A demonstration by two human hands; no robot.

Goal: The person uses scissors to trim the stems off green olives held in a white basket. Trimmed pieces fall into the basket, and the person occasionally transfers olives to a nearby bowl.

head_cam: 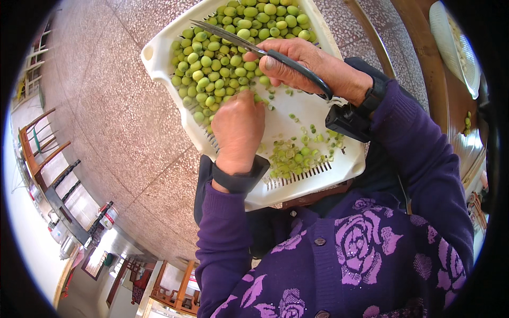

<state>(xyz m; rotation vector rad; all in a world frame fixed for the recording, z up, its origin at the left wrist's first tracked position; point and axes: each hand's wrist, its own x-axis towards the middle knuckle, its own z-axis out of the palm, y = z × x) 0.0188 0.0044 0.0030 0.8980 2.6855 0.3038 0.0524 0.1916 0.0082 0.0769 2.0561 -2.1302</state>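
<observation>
A white plastic tray with slotted edges (294, 109) rests across the lap. Round green fruits (210, 75) are heaped over its far and left parts. My right hand (304, 65) grips scissors with dark handles (234, 38), their blades pointing up and left above the heap. My left hand (240, 125) is at the near edge of the heap, fingers bent down among the fruits; its fingertips are hidden, so what it holds cannot be told. Cut green pieces and thin slices (292, 157) lie in the near right part of the tray.
A brown wooden table (441, 83) stands at the right, bearing a white perforated basket (453, 47) with pale contents and a few small green items (467, 123). Wooden furniture (37, 159) stands at the left on the speckled floor (115, 103).
</observation>
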